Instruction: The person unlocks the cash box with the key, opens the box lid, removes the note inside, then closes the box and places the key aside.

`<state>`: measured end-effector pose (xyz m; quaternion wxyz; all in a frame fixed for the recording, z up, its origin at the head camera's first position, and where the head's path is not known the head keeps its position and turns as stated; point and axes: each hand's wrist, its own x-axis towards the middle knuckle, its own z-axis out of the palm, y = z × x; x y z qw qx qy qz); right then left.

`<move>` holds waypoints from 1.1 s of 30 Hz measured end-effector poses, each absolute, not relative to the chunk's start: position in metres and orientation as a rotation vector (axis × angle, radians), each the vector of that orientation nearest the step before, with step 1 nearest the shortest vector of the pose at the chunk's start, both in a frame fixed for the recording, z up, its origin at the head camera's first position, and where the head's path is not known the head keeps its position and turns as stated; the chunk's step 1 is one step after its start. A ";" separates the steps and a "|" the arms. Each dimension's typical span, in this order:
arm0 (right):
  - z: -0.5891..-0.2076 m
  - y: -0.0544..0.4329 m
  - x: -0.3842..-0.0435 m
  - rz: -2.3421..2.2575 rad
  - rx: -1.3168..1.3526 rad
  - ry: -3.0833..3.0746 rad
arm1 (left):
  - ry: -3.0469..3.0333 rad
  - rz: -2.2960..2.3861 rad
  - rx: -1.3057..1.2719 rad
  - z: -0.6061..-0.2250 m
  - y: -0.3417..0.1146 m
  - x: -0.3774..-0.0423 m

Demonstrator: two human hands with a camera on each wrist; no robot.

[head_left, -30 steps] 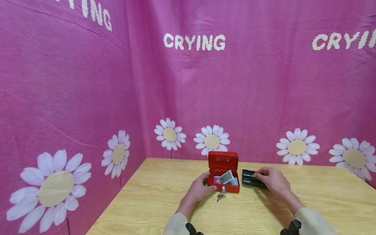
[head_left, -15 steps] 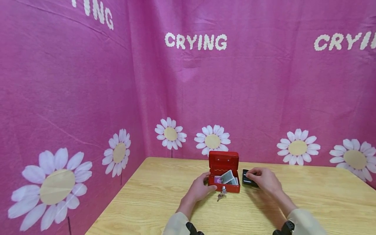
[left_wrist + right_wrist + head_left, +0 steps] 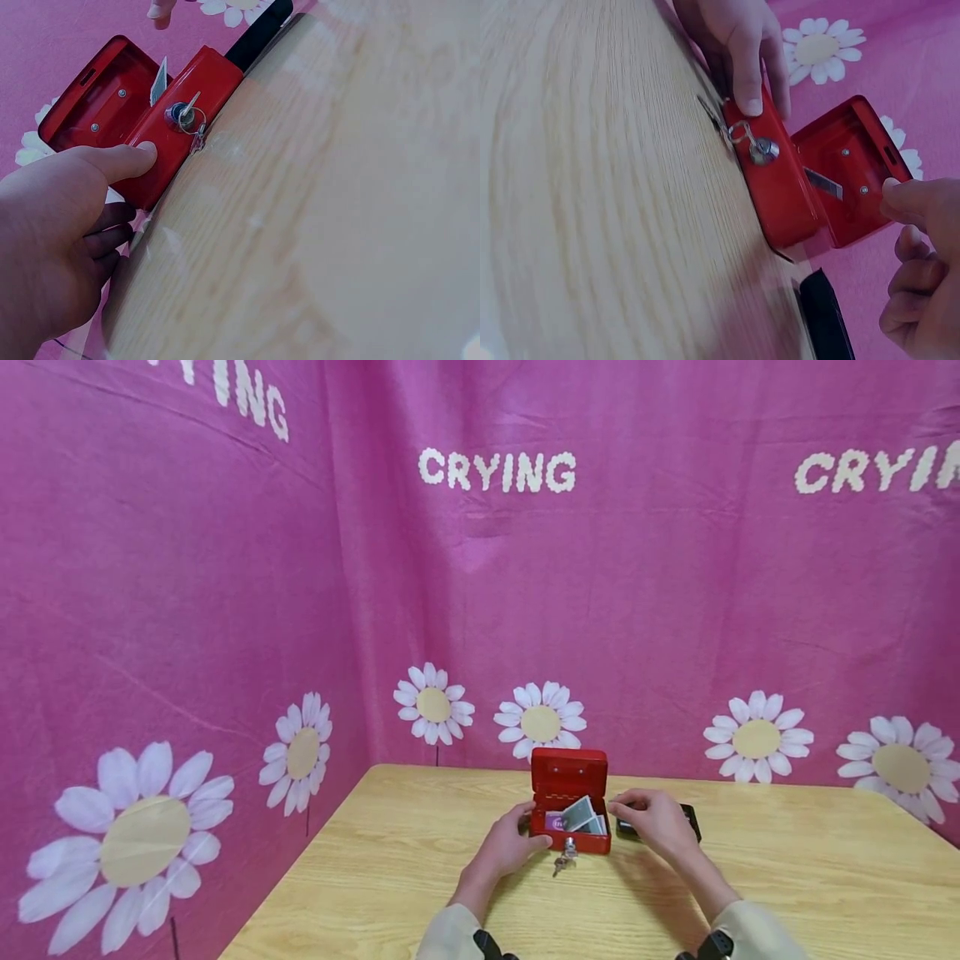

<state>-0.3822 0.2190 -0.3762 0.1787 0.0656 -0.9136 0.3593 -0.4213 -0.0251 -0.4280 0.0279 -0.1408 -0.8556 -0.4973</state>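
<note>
Box (image 3: 592, 842), red, stands on the wood-grain table (image 3: 405, 852) with its lid (image 3: 570, 771) raised at the rear. Paper slips (image 3: 578, 814) lie inside, one tilted. Keys (image 3: 560, 863) hang at the front lock (image 3: 179, 113). Left hand (image 3: 508, 845) grips the box's left end, thumb on the front face. Right hand (image 3: 658, 820) is beside the right end, partly covering the black tray (image 3: 826, 319); thumb and forefinger narrow, contents undeterminable.

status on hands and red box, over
Left hand grips red box, lid open. Right hand above black tray, hold unclear. Nothing visibly blocking the way in.
</note>
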 end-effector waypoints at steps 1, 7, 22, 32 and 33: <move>-0.377 0.218 -0.382 1.027 0.179 -2.585 | -2.641 -1.533 -0.439 -0.428 -0.025 -0.421; -0.383 0.213 -0.382 1.106 0.103 -2.595 | -2.651 -1.527 -0.444 -0.427 -0.024 -0.419; -0.394 0.199 -0.388 1.221 0.030 -2.582 | -2.652 -1.536 -0.444 -0.428 -0.025 -0.418; -0.395 0.194 -0.386 1.154 0.009 -2.582 | -2.651 -1.524 -0.429 -0.426 -0.024 -0.419; -0.396 0.194 -0.386 1.151 0.002 -2.584 | -2.650 -1.525 -0.430 -0.426 -0.024 -0.419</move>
